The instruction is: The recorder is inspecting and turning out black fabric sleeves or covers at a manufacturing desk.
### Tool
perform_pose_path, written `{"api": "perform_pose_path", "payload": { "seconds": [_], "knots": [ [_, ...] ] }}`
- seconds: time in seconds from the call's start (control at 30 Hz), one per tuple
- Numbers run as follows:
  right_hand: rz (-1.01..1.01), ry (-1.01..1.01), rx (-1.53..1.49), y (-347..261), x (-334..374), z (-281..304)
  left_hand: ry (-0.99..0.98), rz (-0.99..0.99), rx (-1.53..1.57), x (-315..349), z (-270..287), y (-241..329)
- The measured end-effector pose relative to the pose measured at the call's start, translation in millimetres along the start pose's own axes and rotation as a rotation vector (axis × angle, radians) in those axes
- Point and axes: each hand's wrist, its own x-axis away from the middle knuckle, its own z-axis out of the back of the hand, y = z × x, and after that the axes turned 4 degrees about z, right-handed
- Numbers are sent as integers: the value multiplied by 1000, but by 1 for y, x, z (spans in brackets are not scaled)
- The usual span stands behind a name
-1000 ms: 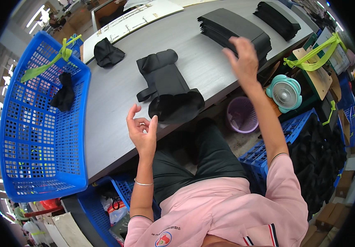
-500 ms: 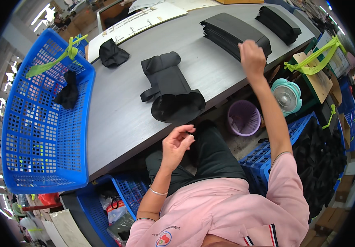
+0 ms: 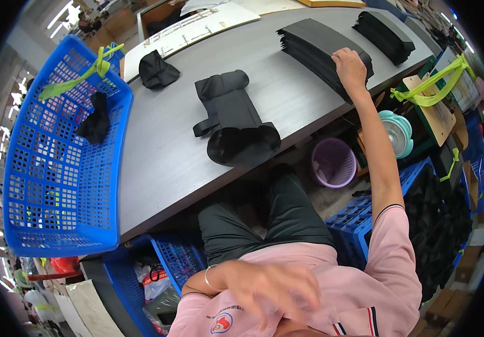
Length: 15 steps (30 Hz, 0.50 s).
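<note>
Your right hand [image 3: 351, 67] is over the near right part of the big stack of black pieces [image 3: 315, 42], fingers bent and tips drawn in; whether they are clamped on a piece, I cannot tell. Your left hand [image 3: 278, 286] is blurred in front of your pink shirt [image 3: 332, 281], its fingers apart and nothing visible in them; a bracelet [image 3: 210, 279] circles that wrist. The big stack lies toward the right on the grey table [image 3: 169, 146], with a smaller black stack [image 3: 385, 36] apart from it, farther right. Before your lap, a black cloth piece [image 3: 232, 109] with curled ends lies by the table's front edge, a loop sticking out on its left. Farther back and left is a crumpled black cloth [image 3: 158, 70], near a white board [image 3: 197, 31]. A blue basket [image 3: 62, 244] at your left holds some black cloth [image 3: 95, 121]. Below the table's right side are a purple bin [image 3: 337, 180] and a turquoise fan [image 3: 396, 135].
</note>
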Motion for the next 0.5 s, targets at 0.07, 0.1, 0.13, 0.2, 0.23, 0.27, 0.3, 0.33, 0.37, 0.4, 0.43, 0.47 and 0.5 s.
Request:
{"api": "perform_pose_path", "payload": {
  "seconds": [0.07,0.1,0.13,0.2,0.23,0.27,0.3,0.33,0.37,0.4,0.43,0.47,0.5],
  "knots": [
    [9,60,14,2,2,-1,-59,-34,61,-6,-14,3],
    [-9,47,15,2,4,-2,-79,-10,94,-5,-15,1],
    [-6,82,-5,1,6,-2,-102,16,127,-4,-19,-1],
    [-7,120,-24,0,8,-3,-78,28,109,3,-21,-8],
    [15,164,-63,1,9,-3,-53,40,94,8,-24,-10],
    [38,208,-100,2,8,-3,-55,39,97,12,-24,-13],
    [41,207,-97,5,7,-2,-66,53,153,17,-25,-16],
    [47,124,-102,8,4,-1,-73,50,205,20,-26,-18],
    [48,27,-109,12,1,1,-73,61,205,23,-28,-21],
    [59,39,-111,17,-4,4,-49,44,192,25,-31,-22],
    [-36,-99,-191,21,-11,7,1,17,181,26,-33,-24],
    [-101,-215,-288,25,-17,10,-23,21,172,26,-36,-26],
    [-125,-234,-268,28,-23,13,-12,29,168,27,-38,-27]
  ]
}}
